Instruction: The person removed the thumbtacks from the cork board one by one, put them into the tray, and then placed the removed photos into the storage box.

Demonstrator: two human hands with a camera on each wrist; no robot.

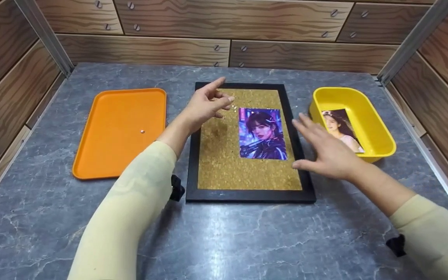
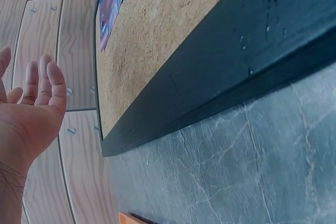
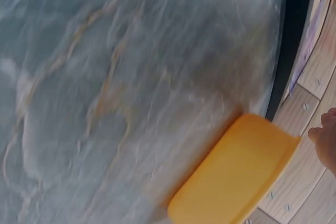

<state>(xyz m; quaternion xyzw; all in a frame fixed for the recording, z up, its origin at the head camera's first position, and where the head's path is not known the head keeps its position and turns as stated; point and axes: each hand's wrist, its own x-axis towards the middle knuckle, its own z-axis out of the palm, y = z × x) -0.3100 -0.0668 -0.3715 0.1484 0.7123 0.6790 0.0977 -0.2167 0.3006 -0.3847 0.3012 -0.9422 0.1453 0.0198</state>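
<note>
A cork board [image 1: 224, 171] in a black frame lies on the table, with a picture of a dark-haired figure in purple and blue [image 1: 263, 136] on its right half. Above the upper left of the board hovers my left hand [image 1: 205, 104], its index finger extended and the other fingers loosely bent, holding nothing; the left wrist view shows its palm [image 2: 31, 119]. My right hand [image 1: 327, 151] spreads its fingers between the board's right edge and the yellow bin [image 1: 379, 132], gripping nothing. A second picture, a portrait photo [image 1: 340, 130], leans inside that bin.
An orange tray [image 1: 119, 116] lies left of the board, with one small shiny silver piece [image 1: 142, 131] on it. Wood-patterned panels [image 1: 169, 50] close off the back and both sides of the grey marbled table [image 1: 224, 233].
</note>
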